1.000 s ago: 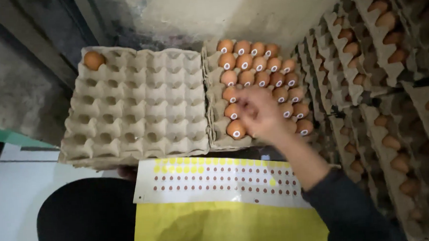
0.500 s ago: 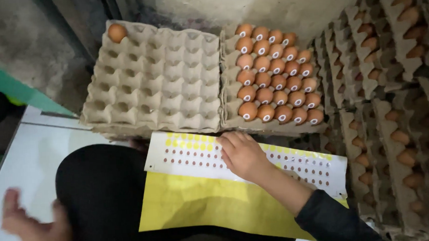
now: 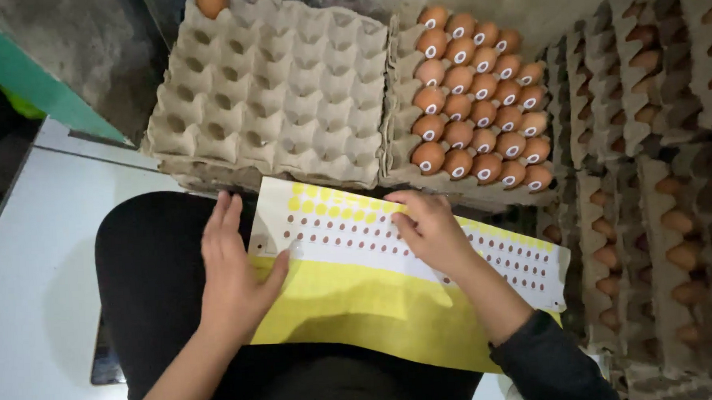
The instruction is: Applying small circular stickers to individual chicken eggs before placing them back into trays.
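A yellow and white sticker sheet (image 3: 352,292) with rows of small round stickers lies across my lap. My left hand (image 3: 233,271) rests flat on its left edge, fingers apart. My right hand (image 3: 432,230) presses on the sheet's upper middle, fingers curled down onto the sticker rows. Beyond the sheet a cardboard tray (image 3: 406,162) holds several brown eggs (image 3: 480,98), each with a round white sticker. To its left stands a nearly empty egg tray (image 3: 271,92) with one brown egg (image 3: 211,1) at its far corner.
Stacks of filled egg trays (image 3: 659,171) rise along the right side. A white surface (image 3: 31,270) lies at my left, with a green edge (image 3: 39,82) beyond it. A concrete wall stands behind the trays.
My right hand came back from the eggs to the sticker sheet. My left hand rose from the lower left and settled on the sheet's left edge. The view tilted down.
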